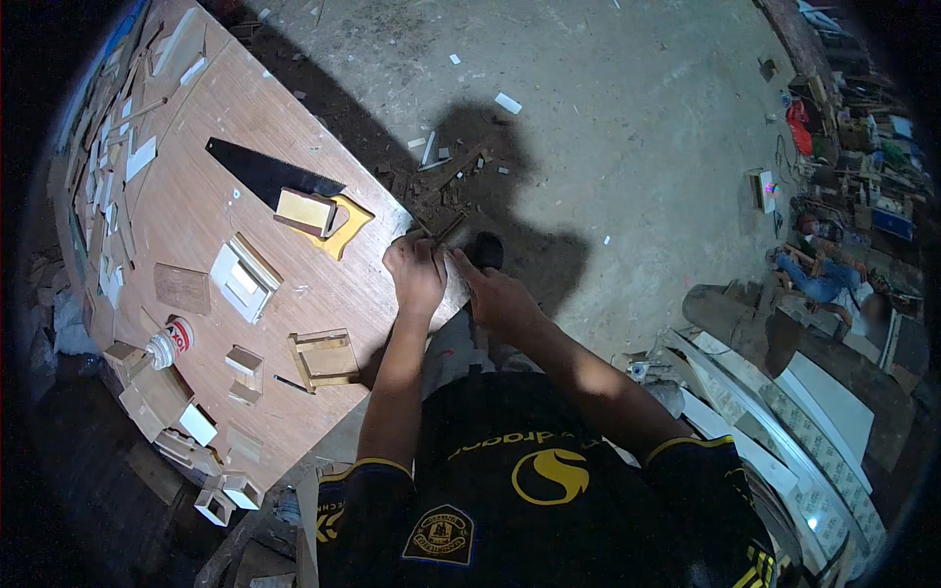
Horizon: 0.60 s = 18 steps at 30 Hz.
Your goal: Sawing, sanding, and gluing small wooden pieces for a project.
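Note:
At the near right corner of the wooden table point(323, 294), my left hand point(417, 269) is closed, its fingers curled down at the edge. My right hand point(498, 294) is close beside it, just past the edge, with its fingers closed too. A thin brownish strip point(452, 227) shows at the fingertips between the hands; whether either hand grips it is unclear. What lies inside the fingers is hidden. Left of my hands, a handsaw point(260, 174) with a yellow handle lies on the table. A small wooden block point(305, 212) rests on its handle.
On the table are a small wooden frame point(323, 360), a white-and-wood piece point(245, 278), a brown board point(182, 288), a dark pen-like stick point(294, 384) and a white container point(170, 342). Offcuts litter the floor point(637, 147). Long panels point(774, 421) lean at right; a person point(828, 279) is beyond.

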Each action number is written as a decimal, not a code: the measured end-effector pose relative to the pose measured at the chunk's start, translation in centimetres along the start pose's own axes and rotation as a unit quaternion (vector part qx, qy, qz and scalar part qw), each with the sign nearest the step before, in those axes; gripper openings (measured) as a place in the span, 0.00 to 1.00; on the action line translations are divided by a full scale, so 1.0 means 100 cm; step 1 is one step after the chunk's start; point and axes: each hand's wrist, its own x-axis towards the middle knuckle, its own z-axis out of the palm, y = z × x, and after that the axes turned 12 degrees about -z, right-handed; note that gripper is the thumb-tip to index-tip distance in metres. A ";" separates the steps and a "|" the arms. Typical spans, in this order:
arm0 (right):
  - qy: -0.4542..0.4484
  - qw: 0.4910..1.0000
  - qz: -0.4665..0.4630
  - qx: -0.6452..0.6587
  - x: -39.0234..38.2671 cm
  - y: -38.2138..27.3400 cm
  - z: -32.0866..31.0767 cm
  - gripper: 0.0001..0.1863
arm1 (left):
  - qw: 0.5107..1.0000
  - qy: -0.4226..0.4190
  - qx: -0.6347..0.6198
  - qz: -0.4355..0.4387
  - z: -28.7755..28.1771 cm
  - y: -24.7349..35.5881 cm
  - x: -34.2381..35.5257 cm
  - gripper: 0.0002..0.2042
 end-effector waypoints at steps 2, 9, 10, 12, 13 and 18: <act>0.031 0.999 -0.018 -0.008 -0.002 -0.001 0.001 0.34 | 1.000 -0.004 -0.009 0.000 0.000 0.000 0.001 0.08; 0.020 1.000 0.001 -0.010 0.000 -0.004 0.002 0.33 | 1.000 0.009 -0.012 0.008 -0.001 0.000 0.001 0.08; 0.025 1.000 0.003 -0.015 0.000 -0.001 0.003 0.33 | 1.000 0.011 -0.022 0.006 -0.001 0.002 0.001 0.08; 0.029 0.999 0.004 -0.020 0.001 0.000 0.003 0.33 | 1.000 0.014 -0.014 0.010 0.000 0.002 0.000 0.08; 0.014 1.000 0.012 -0.018 0.001 -0.001 0.001 0.33 | 1.000 0.018 -0.005 0.014 0.000 0.001 0.000 0.08; -0.010 1.000 0.017 -0.011 -0.001 -0.001 -0.001 0.33 | 0.999 0.026 -0.016 0.023 -0.002 0.002 0.000 0.09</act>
